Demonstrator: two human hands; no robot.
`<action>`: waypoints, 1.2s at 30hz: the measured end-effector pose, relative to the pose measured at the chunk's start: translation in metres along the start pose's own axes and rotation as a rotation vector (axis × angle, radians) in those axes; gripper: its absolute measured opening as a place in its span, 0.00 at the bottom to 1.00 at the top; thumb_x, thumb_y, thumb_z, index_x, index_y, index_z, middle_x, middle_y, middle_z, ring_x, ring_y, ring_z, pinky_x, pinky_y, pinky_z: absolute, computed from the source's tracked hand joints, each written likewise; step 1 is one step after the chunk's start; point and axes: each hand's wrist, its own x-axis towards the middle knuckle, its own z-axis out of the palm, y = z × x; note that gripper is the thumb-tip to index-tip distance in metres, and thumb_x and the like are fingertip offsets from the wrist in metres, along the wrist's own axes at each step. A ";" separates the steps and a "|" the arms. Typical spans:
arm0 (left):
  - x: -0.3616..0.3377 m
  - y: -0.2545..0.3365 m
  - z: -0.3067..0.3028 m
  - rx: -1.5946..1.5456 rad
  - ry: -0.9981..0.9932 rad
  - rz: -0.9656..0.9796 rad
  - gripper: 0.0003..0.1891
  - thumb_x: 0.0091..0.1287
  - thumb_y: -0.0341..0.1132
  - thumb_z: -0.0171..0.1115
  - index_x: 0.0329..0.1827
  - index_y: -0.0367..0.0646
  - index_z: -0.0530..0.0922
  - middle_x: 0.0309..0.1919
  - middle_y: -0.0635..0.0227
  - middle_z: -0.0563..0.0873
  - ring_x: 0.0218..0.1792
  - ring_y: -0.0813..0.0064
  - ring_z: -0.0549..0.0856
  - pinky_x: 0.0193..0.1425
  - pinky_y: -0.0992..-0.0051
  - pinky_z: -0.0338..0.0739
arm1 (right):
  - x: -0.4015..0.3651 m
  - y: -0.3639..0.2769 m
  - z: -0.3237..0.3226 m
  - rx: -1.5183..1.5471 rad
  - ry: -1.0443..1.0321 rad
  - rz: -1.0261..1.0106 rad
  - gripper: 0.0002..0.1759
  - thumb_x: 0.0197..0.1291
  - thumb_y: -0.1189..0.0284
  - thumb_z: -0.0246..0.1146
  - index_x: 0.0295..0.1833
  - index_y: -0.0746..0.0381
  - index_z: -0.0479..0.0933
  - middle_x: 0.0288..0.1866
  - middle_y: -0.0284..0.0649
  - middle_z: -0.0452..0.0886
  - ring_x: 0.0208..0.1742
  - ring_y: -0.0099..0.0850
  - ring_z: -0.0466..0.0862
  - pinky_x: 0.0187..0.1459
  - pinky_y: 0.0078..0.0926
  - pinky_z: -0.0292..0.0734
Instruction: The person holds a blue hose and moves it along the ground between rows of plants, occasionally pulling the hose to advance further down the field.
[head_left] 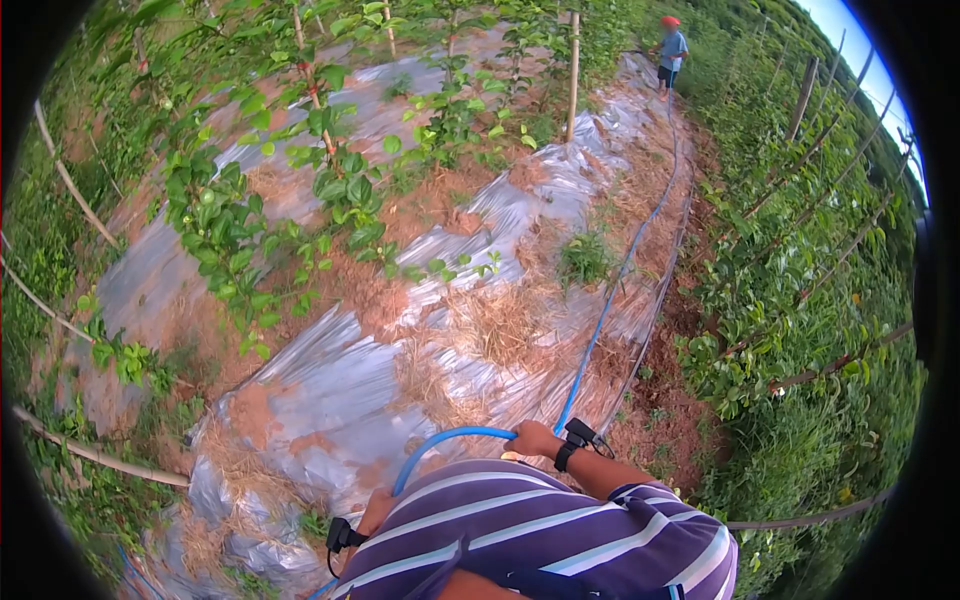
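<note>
A blue hose [470, 432] crosses in front of my body in a curve. My right hand [535, 440] is closed around it, with a black device strapped to the wrist. Lower down on the other side, my left hand [376, 511] grips the same hose, its fingers partly hidden by the striped shirt [560, 530]. Another black device sits on the left wrist. From my right hand the hose runs away up the path, and a piece of it shows again below my left hand.
Silvery plastic sheeting [330, 400] with straw [490, 325] and soil covers the ground. Young staked trees [340, 190] stand to the left; dense bushes [790, 320] line the right. A dark pipe [660, 290] lies along the path. Far ahead, a person [671, 52] stands beside the hose.
</note>
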 end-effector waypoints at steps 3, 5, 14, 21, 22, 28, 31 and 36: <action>-0.017 -0.002 -0.001 0.017 -0.002 -0.029 0.18 0.64 0.43 0.67 0.44 0.33 0.84 0.30 0.69 0.85 0.34 0.80 0.80 0.38 0.73 0.76 | -0.003 -0.002 -0.004 0.003 0.000 0.002 0.24 0.51 0.48 0.65 0.43 0.56 0.87 0.39 0.51 0.86 0.43 0.48 0.86 0.46 0.44 0.80; -0.029 -0.001 -0.002 -0.114 -0.047 -0.080 0.18 0.64 0.43 0.68 0.43 0.32 0.84 0.30 0.68 0.85 0.33 0.80 0.80 0.37 0.73 0.76 | -0.003 -0.002 -0.004 0.006 -0.012 0.000 0.27 0.53 0.46 0.64 0.43 0.57 0.86 0.39 0.52 0.85 0.43 0.50 0.85 0.46 0.45 0.79; -0.030 0.001 0.002 -0.009 0.006 -0.022 0.21 0.63 0.46 0.67 0.41 0.31 0.84 0.27 0.65 0.86 0.32 0.78 0.80 0.37 0.69 0.76 | -0.012 -0.006 -0.006 0.008 0.009 0.025 0.23 0.50 0.49 0.64 0.43 0.56 0.87 0.41 0.49 0.86 0.44 0.48 0.86 0.46 0.44 0.80; -0.030 0.015 0.001 -0.010 -0.016 -0.104 0.21 0.65 0.48 0.66 0.39 0.33 0.84 0.25 0.66 0.84 0.30 0.79 0.79 0.36 0.71 0.75 | -0.003 0.004 0.004 -0.020 -0.002 0.035 0.23 0.50 0.49 0.64 0.43 0.54 0.87 0.40 0.48 0.87 0.43 0.47 0.86 0.45 0.44 0.80; -0.031 0.019 0.000 -0.010 -0.016 -0.120 0.21 0.65 0.48 0.66 0.38 0.33 0.83 0.25 0.66 0.84 0.30 0.80 0.79 0.35 0.71 0.75 | -0.004 0.002 0.002 -0.012 0.000 0.042 0.23 0.50 0.48 0.64 0.43 0.54 0.87 0.39 0.48 0.86 0.42 0.47 0.86 0.45 0.44 0.80; -0.031 0.026 0.001 0.008 -0.003 -0.141 0.20 0.66 0.47 0.65 0.37 0.33 0.83 0.24 0.66 0.83 0.30 0.79 0.79 0.35 0.71 0.75 | -0.004 0.004 0.000 0.019 -0.001 0.027 0.25 0.52 0.46 0.64 0.42 0.56 0.87 0.39 0.51 0.86 0.43 0.49 0.86 0.45 0.43 0.80; -0.034 0.032 0.000 -0.034 -0.013 -0.131 0.20 0.66 0.47 0.65 0.38 0.33 0.83 0.24 0.66 0.83 0.30 0.78 0.80 0.35 0.71 0.75 | -0.001 0.006 0.003 0.015 0.000 0.052 0.24 0.49 0.48 0.65 0.43 0.55 0.87 0.39 0.50 0.86 0.43 0.48 0.86 0.46 0.44 0.80; -0.022 0.007 0.002 -0.018 -0.007 -0.096 0.20 0.66 0.47 0.65 0.38 0.34 0.83 0.24 0.67 0.83 0.29 0.79 0.79 0.35 0.72 0.74 | 0.004 0.010 0.009 0.020 0.018 0.019 0.25 0.51 0.47 0.65 0.42 0.56 0.86 0.39 0.51 0.86 0.43 0.49 0.85 0.46 0.44 0.79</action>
